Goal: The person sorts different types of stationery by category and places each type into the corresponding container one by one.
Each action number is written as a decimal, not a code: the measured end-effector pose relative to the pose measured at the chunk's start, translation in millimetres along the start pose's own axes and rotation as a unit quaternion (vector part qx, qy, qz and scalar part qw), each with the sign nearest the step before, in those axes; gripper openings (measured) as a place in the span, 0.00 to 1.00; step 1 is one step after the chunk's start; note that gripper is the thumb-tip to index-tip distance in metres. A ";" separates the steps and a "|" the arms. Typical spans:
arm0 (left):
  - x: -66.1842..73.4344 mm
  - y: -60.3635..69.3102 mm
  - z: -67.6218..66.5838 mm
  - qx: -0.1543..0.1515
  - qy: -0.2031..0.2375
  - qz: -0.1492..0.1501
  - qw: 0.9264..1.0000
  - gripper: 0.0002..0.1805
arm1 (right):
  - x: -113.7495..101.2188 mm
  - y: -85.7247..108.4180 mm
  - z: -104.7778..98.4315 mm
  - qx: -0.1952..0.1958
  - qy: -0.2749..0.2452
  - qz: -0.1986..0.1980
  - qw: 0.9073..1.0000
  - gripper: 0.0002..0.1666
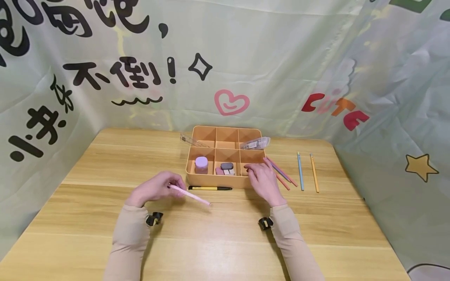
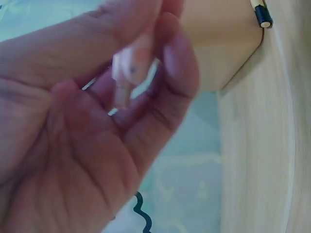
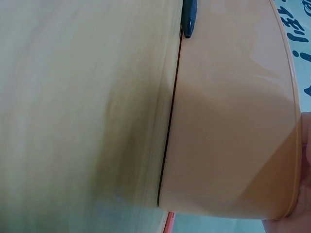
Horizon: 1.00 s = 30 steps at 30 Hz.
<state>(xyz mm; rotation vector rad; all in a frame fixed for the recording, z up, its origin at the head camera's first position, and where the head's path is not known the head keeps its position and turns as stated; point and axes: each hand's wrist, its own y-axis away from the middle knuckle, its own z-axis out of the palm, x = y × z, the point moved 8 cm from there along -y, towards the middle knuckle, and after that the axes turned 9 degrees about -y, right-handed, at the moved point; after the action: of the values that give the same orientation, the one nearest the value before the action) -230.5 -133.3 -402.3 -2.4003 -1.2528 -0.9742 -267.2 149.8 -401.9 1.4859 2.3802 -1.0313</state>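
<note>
My left hand [image 1: 159,189] holds a pale pink pen [image 1: 190,195] in its fingers, over the table left of the tan organizer box [image 1: 204,180]. In the left wrist view the pen's clip end [image 2: 133,68] shows between thumb and fingers, blurred. My right hand [image 1: 263,180] lies over the box's front right corner, fingers loosely bent at the front right compartment. Nothing visible is in its grasp; some fingertips are hidden. The front left compartment has a purple-lidded jar [image 1: 201,164]. Erasers [image 1: 227,166] lie in the front middle one. A black and yellow pen [image 1: 210,188] lies before the box.
Clear plastic cases lean across the box's left [image 1: 192,140] and right [image 1: 254,143] sides. Several reddish and purple pencils [image 1: 283,171] lie right of the box. Farther right are a blue pencil [image 1: 300,171] and an orange pencil [image 1: 314,173]. A printed cloth [image 1: 274,78] hangs behind the table.
</note>
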 end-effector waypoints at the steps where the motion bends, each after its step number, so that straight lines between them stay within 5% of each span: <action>1: -0.6 0.6 -1.5 0.005 0.004 -0.002 1.000 0.04 | 0.0 0.1 0.0 0.000 0.000 0.001 1.000 0.13; 11: -1.2 4.7 -19.5 0.082 0.069 -0.009 0.994 0.08 | -1.1 -0.1 -1.2 0.001 0.005 -0.006 1.000 0.13; 16: 0.6 2.3 -31.1 0.160 0.083 -0.021 0.983 0.11 | -1.1 0.3 -1.4 0.001 0.010 -0.007 1.000 0.13; 21: 6.0 -3.9 -37.6 0.251 0.088 -0.045 0.963 0.11 | 0.6 0.9 -3.0 0.002 0.012 -0.002 1.000 0.13; 30: 21.6 -1.2 -53.9 0.403 0.039 -0.077 0.911 0.11 | -0.9 -0.1 -0.3 0.002 0.016 -0.004 1.000 0.14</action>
<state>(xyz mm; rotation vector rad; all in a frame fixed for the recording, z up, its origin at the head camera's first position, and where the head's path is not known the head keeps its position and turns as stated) -246.5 -146.5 -348.1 -1.6220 -1.4543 -0.4328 -266.7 149.3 -401.2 1.5059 2.4089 -1.0225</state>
